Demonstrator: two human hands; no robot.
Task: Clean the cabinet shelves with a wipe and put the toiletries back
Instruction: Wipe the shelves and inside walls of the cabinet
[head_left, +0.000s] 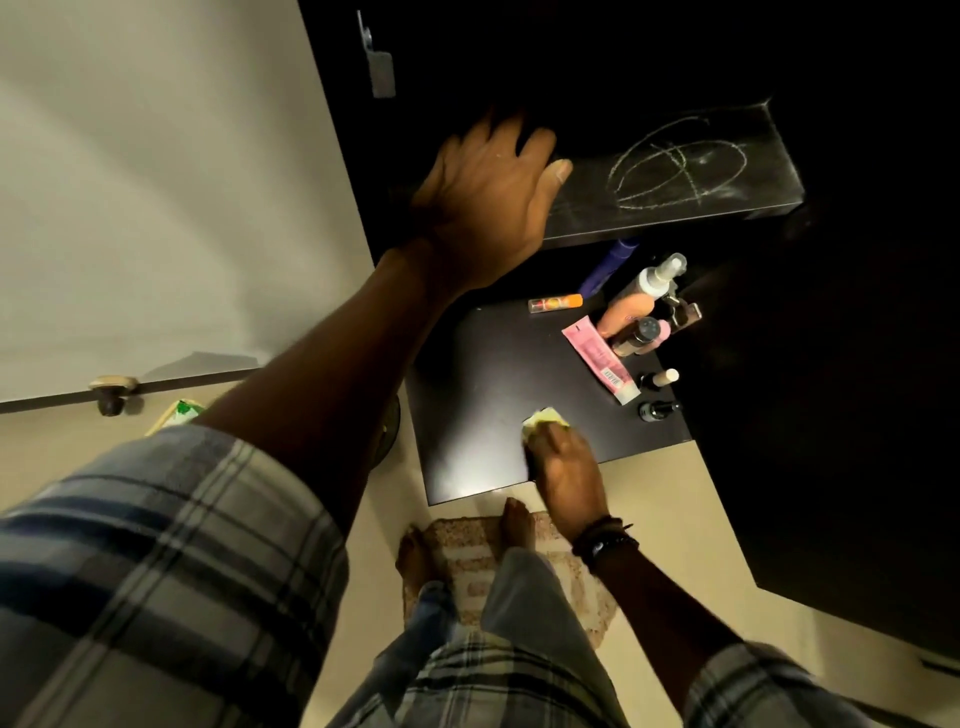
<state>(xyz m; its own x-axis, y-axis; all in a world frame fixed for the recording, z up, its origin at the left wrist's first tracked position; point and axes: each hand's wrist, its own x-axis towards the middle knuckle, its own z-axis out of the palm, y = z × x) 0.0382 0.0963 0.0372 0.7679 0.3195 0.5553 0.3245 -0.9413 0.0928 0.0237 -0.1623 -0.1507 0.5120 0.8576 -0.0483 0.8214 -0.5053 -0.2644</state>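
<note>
Right hand (563, 460) clamped on wipe (543, 418) at lower shelf (467, 415) front edge. Toiletries (631, 317) lie beyond, toward right rear corner. Left hand (488, 202) flat, fingers spread, on upper shelf (753, 197).

Down by the bare feet (415, 558) there's a speckled pinkish mat (470, 564) on the pale floor (670, 514), just below the hand doing the wiping. Left of the raised hand it's all white door (156, 197), with a small doorstop (111, 392) at its bottom edge and something green and white (182, 413) lying on the floor just beside that (can't tell what it is). Plaid sleeve (156, 566) fills the lower left, and a dark wristband (602, 543) sits behind the lower hand.
</note>
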